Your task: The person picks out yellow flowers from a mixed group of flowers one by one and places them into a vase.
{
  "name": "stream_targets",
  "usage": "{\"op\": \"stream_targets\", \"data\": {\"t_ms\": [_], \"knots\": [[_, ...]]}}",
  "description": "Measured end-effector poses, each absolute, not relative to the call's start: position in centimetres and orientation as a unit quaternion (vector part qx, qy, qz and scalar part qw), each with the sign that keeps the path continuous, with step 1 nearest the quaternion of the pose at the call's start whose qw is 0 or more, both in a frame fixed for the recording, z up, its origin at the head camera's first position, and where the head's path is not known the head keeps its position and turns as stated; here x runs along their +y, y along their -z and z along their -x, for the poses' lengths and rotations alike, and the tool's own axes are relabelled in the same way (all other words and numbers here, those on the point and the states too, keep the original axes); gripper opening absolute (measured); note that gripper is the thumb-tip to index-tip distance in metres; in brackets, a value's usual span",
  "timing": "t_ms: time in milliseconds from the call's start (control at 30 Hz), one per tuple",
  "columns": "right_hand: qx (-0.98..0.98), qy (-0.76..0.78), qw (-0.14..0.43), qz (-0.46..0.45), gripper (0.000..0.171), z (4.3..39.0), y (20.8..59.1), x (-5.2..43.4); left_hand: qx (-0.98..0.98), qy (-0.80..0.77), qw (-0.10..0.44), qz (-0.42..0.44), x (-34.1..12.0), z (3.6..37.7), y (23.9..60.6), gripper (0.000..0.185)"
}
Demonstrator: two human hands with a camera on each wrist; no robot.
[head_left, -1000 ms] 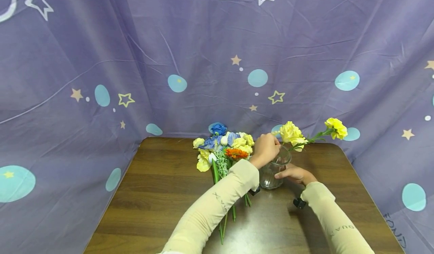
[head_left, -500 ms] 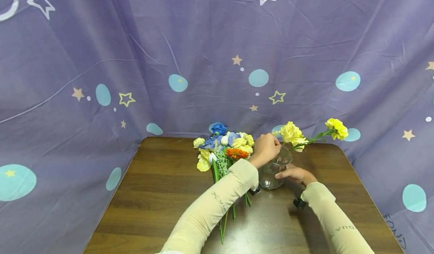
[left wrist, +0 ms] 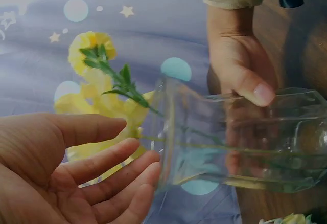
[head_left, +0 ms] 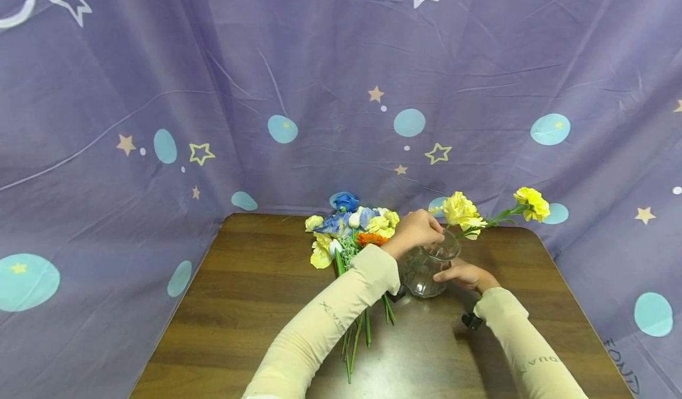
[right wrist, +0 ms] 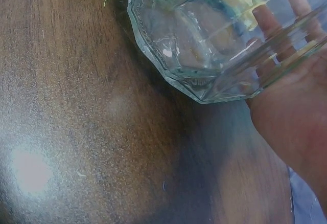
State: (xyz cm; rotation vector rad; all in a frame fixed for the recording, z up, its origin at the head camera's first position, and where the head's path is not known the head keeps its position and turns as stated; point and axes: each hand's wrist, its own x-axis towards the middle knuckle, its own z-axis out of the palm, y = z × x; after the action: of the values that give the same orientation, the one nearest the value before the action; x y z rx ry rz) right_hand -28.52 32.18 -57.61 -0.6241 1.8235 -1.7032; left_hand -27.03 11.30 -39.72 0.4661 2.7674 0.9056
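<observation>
Glass vase [head_left: 426,269] tilted | right hand [head_left: 462,274] grips it | left hand [head_left: 414,230] loose, seemingly touching rim

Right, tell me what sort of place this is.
Probably a staged recording corner, not a lived-in room: a purple sheet printed with stars and dots hangs as backdrop around a small wooden table. On it are only a glass vase with yellow flowers and a flower bunch.

The left side of the desk [head_left: 245,280] is bare wood. A flower pile [head_left: 348,233] lies mid-desk, just beside the vase [head_left: 426,266]. The curtain [head_left: 319,91] blocks the back.
</observation>
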Motion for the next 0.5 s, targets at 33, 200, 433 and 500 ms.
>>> {"op": "stream_targets", "data": {"t_ms": [33, 200, 433, 500], "knots": [[0.680, 0.637, 0.278, 0.234, 0.087, 28.5, 57.6, 32.1, 0.931, -0.311, 0.102, -0.161, 11.0, 27.0, 39.5, 0.010], [0.666, 0.648, 0.271, 0.251, 0.076, 28.5, 57.6, 31.8, 0.919, -0.332, 0.125, -0.173, 9.0, 27.3, 38.4, 0.013], [0.650, 0.658, 0.282, 0.257, 0.072, 28.5, 57.7, 31.8, 0.894, -0.388, 0.163, -0.156, 6.0, 28.1, 37.6, 0.016], [0.647, 0.659, 0.284, 0.258, 0.072, 28.5, 57.7, 31.8, 0.887, -0.402, 0.171, -0.150, 5.2, 28.2, 37.6, 0.016]]}}
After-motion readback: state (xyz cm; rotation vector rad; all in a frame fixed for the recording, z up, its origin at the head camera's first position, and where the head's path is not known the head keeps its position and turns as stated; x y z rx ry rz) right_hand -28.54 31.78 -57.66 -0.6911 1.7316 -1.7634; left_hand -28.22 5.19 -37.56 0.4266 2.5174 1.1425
